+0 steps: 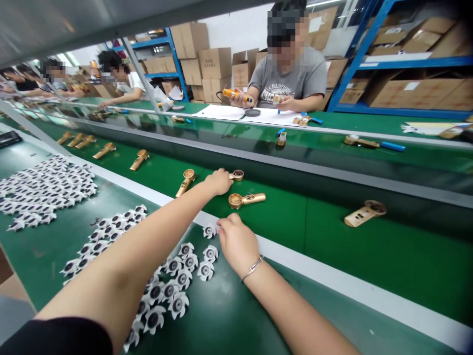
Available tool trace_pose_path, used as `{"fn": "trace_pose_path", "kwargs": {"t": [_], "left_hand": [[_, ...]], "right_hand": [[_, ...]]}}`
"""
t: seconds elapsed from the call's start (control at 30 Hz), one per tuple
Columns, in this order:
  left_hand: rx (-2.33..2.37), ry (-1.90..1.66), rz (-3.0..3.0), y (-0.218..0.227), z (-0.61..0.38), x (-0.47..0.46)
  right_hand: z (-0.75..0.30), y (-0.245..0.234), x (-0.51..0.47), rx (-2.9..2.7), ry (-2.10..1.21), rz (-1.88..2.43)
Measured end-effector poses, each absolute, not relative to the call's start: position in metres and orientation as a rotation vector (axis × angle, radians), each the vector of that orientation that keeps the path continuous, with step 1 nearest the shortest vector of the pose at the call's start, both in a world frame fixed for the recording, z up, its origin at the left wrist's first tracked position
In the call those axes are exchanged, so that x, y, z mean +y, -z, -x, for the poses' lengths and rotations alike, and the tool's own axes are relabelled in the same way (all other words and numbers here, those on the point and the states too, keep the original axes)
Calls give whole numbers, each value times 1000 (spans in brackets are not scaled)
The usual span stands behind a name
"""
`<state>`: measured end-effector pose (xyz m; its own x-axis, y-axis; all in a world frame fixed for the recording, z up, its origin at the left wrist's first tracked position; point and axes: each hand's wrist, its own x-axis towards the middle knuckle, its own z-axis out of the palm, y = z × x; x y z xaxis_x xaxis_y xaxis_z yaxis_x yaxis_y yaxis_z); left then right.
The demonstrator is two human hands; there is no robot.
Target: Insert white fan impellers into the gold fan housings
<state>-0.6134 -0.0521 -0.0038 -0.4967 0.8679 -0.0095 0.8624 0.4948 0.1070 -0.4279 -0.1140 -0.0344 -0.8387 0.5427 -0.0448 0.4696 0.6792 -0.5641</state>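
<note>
Your right hand [236,241], wearing a thin silver bracelet [253,267], lies over the green belt surface [236,315]. Its grip is loosely curled, with the fingertips [221,224] at or just beside a white bladed plastic fan impeller [209,230]; you cannot tell whether they touch it or hold it. More white impellers [177,291] lie in a loose cluster under and beside your forearms, and a larger white impeller batch [44,190] lies farther left.

Your left hand [218,181] extends past a white divider strip [295,259]. Its grip is curled, but you cannot tell whether it is clenched on anything. It sits between a gold handled housing [185,181] and a small round gold-rimmed part [236,175]. A second gold handled housing [246,199] lies just beyond the hand.

Across the line, a seated person in a grey T-shirt [291,81] holds an orange-and-yellow electric screwdriver [233,93]. Blue metal shelving [369,49] carries cardboard boxes [406,93].
</note>
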Motion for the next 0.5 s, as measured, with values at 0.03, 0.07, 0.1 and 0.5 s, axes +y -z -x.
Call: {"fn": "trace_pose_path", "kwargs": {"t": [0.03, 0.07, 0.1, 0.5], "left_hand": [[2636, -156, -1495, 5, 615, -50], [2616, -188, -1449, 4, 616, -51], [2603, -235, -1404, 1, 619, -56], [2347, -1052, -960, -59, 567, -269]], "right_hand": [[428, 34, -115, -2772, -873, 820], [429, 34, -116, -2782, -876, 806], [429, 34, -117, -2788, -881, 797], [428, 30, -122, -2725, -1064, 768]]}}
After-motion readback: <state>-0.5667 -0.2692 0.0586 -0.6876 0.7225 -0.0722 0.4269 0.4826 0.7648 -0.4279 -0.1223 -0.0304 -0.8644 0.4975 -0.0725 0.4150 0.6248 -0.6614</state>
